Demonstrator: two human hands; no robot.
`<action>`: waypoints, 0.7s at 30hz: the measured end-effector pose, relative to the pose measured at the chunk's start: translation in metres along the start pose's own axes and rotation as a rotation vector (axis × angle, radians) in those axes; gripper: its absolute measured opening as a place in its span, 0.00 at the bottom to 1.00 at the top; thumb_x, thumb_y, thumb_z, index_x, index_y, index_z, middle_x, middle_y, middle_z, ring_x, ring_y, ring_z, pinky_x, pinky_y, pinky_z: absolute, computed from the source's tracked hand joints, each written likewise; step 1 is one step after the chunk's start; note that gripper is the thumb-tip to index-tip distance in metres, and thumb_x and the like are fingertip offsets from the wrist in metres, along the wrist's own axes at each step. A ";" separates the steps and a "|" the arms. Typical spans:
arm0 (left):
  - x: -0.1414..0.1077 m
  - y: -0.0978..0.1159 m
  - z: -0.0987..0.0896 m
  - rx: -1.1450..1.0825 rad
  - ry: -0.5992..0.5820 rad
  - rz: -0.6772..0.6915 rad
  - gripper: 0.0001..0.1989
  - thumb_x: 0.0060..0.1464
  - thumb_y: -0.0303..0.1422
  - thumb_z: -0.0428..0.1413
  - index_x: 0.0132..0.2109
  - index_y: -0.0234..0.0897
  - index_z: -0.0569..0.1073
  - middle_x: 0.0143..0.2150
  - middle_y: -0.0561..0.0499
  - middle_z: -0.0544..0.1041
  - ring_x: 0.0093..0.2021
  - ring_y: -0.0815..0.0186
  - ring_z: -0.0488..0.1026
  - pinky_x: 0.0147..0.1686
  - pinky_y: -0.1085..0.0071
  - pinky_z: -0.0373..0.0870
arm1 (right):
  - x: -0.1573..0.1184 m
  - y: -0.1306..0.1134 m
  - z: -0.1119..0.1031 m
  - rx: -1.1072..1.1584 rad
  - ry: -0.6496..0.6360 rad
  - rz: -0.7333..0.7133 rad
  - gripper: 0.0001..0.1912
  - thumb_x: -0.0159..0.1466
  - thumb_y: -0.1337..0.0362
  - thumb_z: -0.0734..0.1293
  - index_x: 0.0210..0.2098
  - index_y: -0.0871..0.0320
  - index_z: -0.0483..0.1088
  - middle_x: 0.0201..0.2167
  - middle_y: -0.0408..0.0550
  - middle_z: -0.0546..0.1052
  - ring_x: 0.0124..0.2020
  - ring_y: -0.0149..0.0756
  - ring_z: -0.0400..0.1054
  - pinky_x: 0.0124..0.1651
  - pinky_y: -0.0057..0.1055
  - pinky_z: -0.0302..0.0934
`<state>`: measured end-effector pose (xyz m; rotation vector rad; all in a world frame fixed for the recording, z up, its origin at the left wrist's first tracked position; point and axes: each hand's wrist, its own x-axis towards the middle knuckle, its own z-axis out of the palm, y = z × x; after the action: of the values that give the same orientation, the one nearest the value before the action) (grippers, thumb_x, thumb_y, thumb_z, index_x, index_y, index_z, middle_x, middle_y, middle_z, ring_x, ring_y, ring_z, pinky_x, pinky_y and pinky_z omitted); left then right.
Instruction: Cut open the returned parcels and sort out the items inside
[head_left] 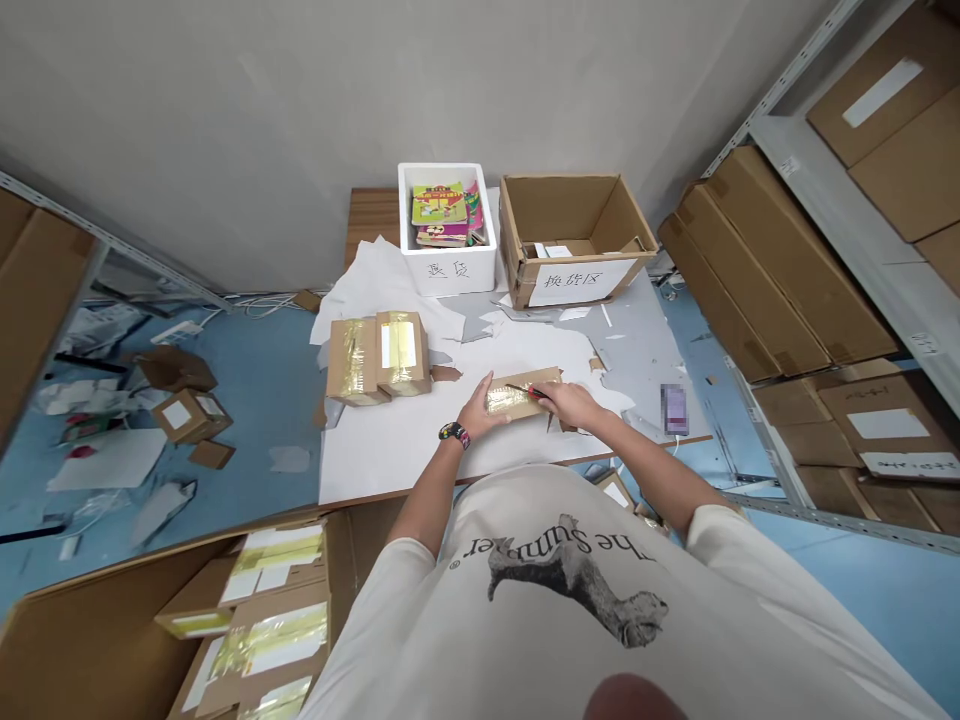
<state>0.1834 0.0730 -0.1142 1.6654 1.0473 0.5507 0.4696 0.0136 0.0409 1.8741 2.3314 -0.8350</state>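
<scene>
A small cardboard box (511, 400) with shiny clear tape lies on the paper-covered table in front of me. My left hand (480, 406) grips its left end, thumb up at the far edge. In my right hand (571, 404) is a red and black utility knife (537, 392), its thin tip resting on or just over the taped top. Two taped cardboard boxes stand side by side to the left, the nearer one to my hand bearing a white label (398, 345).
Behind stand a white foam box (453, 272) of booklets and an open carton (517, 225). A phone (674, 410) lies at the table's right. A large carton (97, 610) of parcels is at lower left. Loaded shelves (795, 130) flank the right; scraps litter the left floor.
</scene>
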 end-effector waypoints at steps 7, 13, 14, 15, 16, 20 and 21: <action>0.008 -0.009 0.000 -0.095 -0.050 0.031 0.74 0.45 0.50 0.79 0.88 0.43 0.49 0.85 0.35 0.59 0.82 0.40 0.62 0.81 0.46 0.59 | 0.036 -0.039 -0.014 -0.347 -0.167 -0.123 0.21 0.83 0.63 0.62 0.71 0.51 0.74 0.57 0.59 0.85 0.53 0.50 0.83 0.56 0.38 0.69; 0.007 -0.006 0.006 -0.103 -0.006 0.040 0.68 0.42 0.48 0.79 0.85 0.42 0.58 0.84 0.37 0.62 0.80 0.40 0.64 0.79 0.48 0.63 | 0.056 -0.055 -0.016 -0.398 -0.215 -0.177 0.20 0.79 0.68 0.65 0.67 0.52 0.78 0.54 0.59 0.87 0.53 0.52 0.84 0.56 0.39 0.70; 0.006 -0.005 0.006 -0.098 -0.006 0.041 0.67 0.42 0.48 0.79 0.84 0.43 0.59 0.83 0.38 0.63 0.79 0.40 0.65 0.79 0.48 0.64 | 0.057 -0.055 -0.016 -0.391 -0.213 -0.181 0.20 0.79 0.68 0.65 0.66 0.53 0.78 0.54 0.60 0.87 0.53 0.52 0.85 0.57 0.40 0.70; 0.006 -0.004 0.005 -0.092 -0.006 0.038 0.66 0.42 0.48 0.79 0.84 0.43 0.60 0.83 0.38 0.63 0.79 0.40 0.66 0.78 0.49 0.65 | 0.059 -0.053 -0.015 -0.385 -0.213 -0.188 0.20 0.79 0.68 0.66 0.66 0.53 0.78 0.53 0.60 0.87 0.54 0.53 0.85 0.57 0.41 0.71; 0.005 -0.003 0.005 -0.085 -0.009 0.034 0.65 0.42 0.48 0.79 0.83 0.42 0.60 0.82 0.38 0.64 0.78 0.40 0.67 0.78 0.49 0.66 | 0.059 -0.050 -0.014 -0.382 -0.213 -0.196 0.20 0.78 0.67 0.66 0.66 0.53 0.78 0.54 0.60 0.87 0.54 0.53 0.84 0.58 0.42 0.71; 0.002 0.002 0.002 -0.078 -0.016 0.025 0.64 0.43 0.47 0.79 0.83 0.42 0.61 0.80 0.38 0.68 0.75 0.41 0.70 0.77 0.50 0.67 | 0.056 -0.022 -0.013 -0.433 -0.246 -0.107 0.17 0.75 0.66 0.69 0.62 0.55 0.80 0.50 0.63 0.87 0.55 0.58 0.83 0.58 0.47 0.72; 0.002 0.003 0.001 -0.075 -0.015 0.021 0.64 0.43 0.47 0.79 0.83 0.42 0.61 0.79 0.39 0.68 0.75 0.41 0.71 0.77 0.50 0.67 | 0.053 -0.011 -0.014 -0.451 -0.264 -0.056 0.16 0.74 0.65 0.69 0.59 0.57 0.81 0.49 0.66 0.87 0.54 0.60 0.83 0.57 0.49 0.72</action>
<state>0.1864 0.0736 -0.1125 1.6137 0.9873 0.5837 0.4491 0.0653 0.0391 1.4289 2.1845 -0.4682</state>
